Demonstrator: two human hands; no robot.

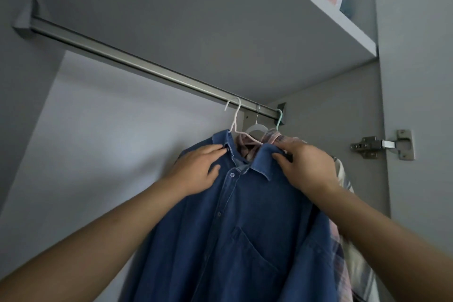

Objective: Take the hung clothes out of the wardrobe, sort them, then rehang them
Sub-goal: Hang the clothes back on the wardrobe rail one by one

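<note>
Denim shirt (235,223) hangs from the white hanger (234,117), whose hook sits over the rail (137,64) just above and between the two hands. Left hand (196,171) lies on the shirt's shoulder, fingers fairly straight, fingertips touching the collar edge; grip not evident. Right hand (304,167) is at the other collar wing, thumb and fingers pinching the fabric. Behind the right hand hang a plaid shirt (348,240) on a teal hanger (279,119) and another white hanger (255,129), all crowded at the rail's end. Risks, as judged: pulling on fabric alone, not the hanger, could slide the shirt off its hanger or skew it; the hook may catch the neighbouring hangers, so close beside it, and drag the plaid shirt along; open top button lets the collar slip.
</note>
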